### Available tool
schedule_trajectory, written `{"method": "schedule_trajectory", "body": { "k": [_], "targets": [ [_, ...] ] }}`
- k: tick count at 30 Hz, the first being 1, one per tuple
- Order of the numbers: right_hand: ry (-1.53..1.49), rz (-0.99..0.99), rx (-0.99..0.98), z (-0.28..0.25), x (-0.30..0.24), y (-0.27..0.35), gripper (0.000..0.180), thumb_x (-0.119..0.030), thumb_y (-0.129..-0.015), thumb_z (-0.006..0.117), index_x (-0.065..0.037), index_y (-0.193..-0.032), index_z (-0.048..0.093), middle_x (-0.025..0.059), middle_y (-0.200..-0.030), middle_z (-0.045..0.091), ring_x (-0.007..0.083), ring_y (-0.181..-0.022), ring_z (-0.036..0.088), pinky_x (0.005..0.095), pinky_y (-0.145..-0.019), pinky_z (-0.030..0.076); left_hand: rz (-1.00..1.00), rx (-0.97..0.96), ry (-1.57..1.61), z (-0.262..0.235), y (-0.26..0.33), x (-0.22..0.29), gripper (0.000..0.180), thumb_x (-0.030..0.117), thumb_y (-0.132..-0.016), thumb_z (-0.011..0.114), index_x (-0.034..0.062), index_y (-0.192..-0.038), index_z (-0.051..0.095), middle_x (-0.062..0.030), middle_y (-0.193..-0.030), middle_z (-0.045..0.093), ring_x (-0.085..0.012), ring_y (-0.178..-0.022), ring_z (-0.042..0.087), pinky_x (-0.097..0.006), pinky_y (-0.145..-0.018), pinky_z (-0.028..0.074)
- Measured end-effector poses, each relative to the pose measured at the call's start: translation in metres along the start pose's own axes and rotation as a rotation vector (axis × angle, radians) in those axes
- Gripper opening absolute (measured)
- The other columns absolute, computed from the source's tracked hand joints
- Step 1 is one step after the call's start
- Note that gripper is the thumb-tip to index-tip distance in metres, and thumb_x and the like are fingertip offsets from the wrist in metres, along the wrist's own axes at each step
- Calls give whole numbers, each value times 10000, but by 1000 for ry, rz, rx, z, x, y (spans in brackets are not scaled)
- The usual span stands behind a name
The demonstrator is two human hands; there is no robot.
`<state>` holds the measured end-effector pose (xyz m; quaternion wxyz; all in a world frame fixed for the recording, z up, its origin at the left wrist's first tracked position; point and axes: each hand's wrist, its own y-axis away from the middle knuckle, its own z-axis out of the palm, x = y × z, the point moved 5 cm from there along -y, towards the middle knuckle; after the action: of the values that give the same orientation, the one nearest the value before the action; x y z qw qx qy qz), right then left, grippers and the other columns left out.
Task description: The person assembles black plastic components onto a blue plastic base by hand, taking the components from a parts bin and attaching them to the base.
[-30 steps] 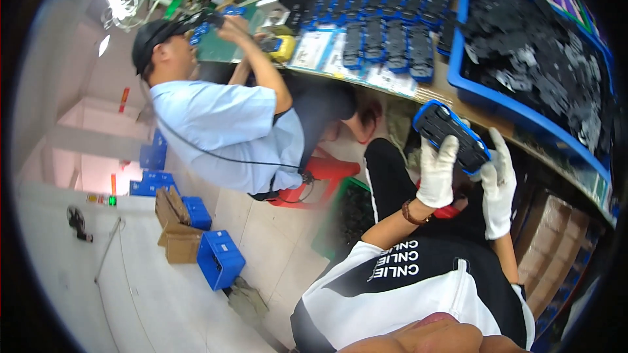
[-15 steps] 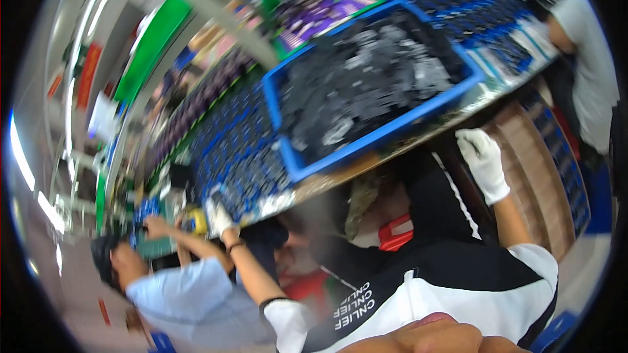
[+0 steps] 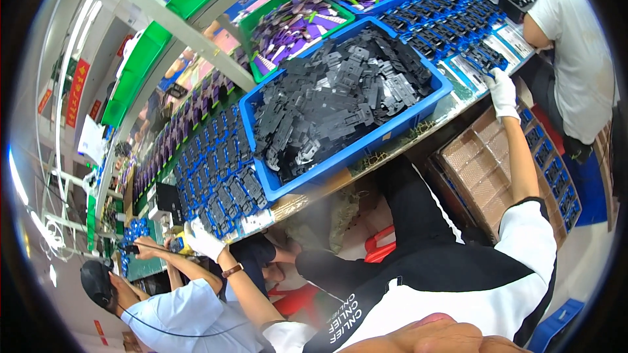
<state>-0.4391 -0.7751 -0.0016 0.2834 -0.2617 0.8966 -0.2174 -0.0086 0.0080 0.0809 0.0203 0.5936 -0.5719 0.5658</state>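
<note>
My left hand [image 3: 203, 240], in a white glove, reaches far left and rests on rows of blue-and-black parts [image 3: 222, 189] laid on the bench. Whether it grips one is unclear. My right hand [image 3: 502, 91], also gloved, stretches out to the right, and its fingers close on a blue-and-black part [image 3: 485, 60] at the edge of another group of such parts. Between my arms stands a big blue bin [image 3: 366, 147] heaped with black plastic pieces [image 3: 340, 98].
A green bin [image 3: 261, 12] of purple parts sits behind the blue bin. A person in a black cap and light blue shirt [image 3: 176, 317] works beside my left hand. Another person in a white shirt [image 3: 575, 46] stands at right. Cardboard boxes [image 3: 477, 170] sit under the bench.
A second ago both hands held one blue-and-black part together. Since then my arms have spread wide, left hand to the left rows, right hand up to the right group. The view swung up over the bench.
</note>
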Motion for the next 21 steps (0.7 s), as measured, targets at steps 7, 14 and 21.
{"method": "schedule_trajectory", "body": {
  "k": [7,14,21],
  "targets": [
    [-158,-242,144,-114,-98,18,162,-130,-852,659,-18,-964,621,160,-890,645,302,-783,630,327,-708,486,-227,-384,993,13,159,165,290,173,-995,389,-13,-1180,512,-120,-1193,557,-216,-1081,543,-319,-985,405],
    [-754,-353,-454,-151,-280,101,203,64,-706,672,-17,-889,640,77,-782,614,165,-712,588,278,-664,470,-726,-1098,1838,73,317,281,787,374,-912,592,128,-1497,127,-146,-1495,261,-275,-1334,359,-446,-1093,291],
    [-812,-623,-524,-114,-347,128,208,-50,-743,705,-31,-942,648,137,-786,607,313,-732,611,349,-670,492,-1236,-819,2129,87,311,243,511,438,-924,488,171,-1355,421,-85,-1390,449,-276,-1241,449,-517,-1053,318]
  ]
}}
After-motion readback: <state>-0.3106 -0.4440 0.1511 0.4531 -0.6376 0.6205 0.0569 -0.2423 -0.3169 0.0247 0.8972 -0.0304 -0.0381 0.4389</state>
